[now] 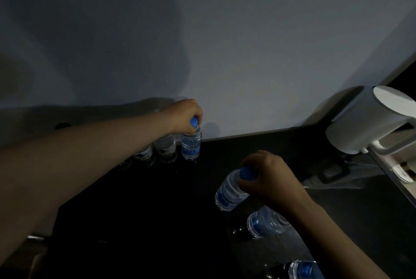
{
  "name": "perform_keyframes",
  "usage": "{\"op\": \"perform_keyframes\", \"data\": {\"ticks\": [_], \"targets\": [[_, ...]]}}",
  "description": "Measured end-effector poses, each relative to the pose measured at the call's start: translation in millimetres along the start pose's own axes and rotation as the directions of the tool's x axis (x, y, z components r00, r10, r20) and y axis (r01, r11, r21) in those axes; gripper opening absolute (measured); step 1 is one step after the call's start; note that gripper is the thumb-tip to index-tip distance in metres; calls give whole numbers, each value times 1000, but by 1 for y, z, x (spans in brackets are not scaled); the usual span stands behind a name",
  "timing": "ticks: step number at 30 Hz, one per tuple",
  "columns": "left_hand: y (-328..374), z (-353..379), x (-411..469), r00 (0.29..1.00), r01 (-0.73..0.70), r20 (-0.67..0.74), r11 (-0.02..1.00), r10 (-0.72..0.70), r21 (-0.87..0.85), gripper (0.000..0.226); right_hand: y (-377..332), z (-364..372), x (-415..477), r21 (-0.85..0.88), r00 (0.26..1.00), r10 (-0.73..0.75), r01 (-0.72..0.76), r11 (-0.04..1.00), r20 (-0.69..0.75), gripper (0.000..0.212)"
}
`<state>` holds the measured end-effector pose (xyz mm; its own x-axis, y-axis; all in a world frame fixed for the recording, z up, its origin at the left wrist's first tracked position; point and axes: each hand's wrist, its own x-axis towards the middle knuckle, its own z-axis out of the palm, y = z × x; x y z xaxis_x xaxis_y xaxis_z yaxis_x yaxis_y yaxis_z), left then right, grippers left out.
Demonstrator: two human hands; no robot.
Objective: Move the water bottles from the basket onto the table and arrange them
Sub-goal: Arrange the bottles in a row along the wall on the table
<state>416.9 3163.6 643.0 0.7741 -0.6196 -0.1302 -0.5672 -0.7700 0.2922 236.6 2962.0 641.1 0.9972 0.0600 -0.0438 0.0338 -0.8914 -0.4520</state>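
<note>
My left hand [185,115] grips the blue cap of an upright blue-label water bottle [191,144] standing on the dark table [135,211] by the wall. Two white-label bottles [166,147] stand to its left in a row, partly hidden by my forearm. My right hand [267,177] holds a second blue-cap bottle [229,193] by its neck, tilted to the left above the table. Under my right forearm lies another blue-label bottle [266,222], and one more [302,269] shows at the bottom edge. No basket is in view.
A white electric kettle [369,121] stands at the back right, next to a white ledge [396,166]. A clear plastic sheet [337,179] lies on the table near it. The grey wall [225,42] runs along the table's far edge. The scene is dim.
</note>
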Motion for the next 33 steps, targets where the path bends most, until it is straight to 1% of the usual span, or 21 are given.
{"op": "perform_keyframes", "data": {"ticks": [10,20,26,33], "targets": [[-4,6,2,1000,-4,14,999,4,43,22,3,1,10,-14,999,7,-7,1000,32,25],[-5,3,4,1000,10,-12,999,-10,37,24,9,3,15,-9,999,13,-13,1000,36,29],[-4,6,11,999,11,31,999,-13,46,23,13,-3,27,3,999,14,-14,1000,37,27],[-8,7,12,999,34,-6,998,-34,60,24,14,-16,56,-23,996,56,-54,998,70,27]]}}
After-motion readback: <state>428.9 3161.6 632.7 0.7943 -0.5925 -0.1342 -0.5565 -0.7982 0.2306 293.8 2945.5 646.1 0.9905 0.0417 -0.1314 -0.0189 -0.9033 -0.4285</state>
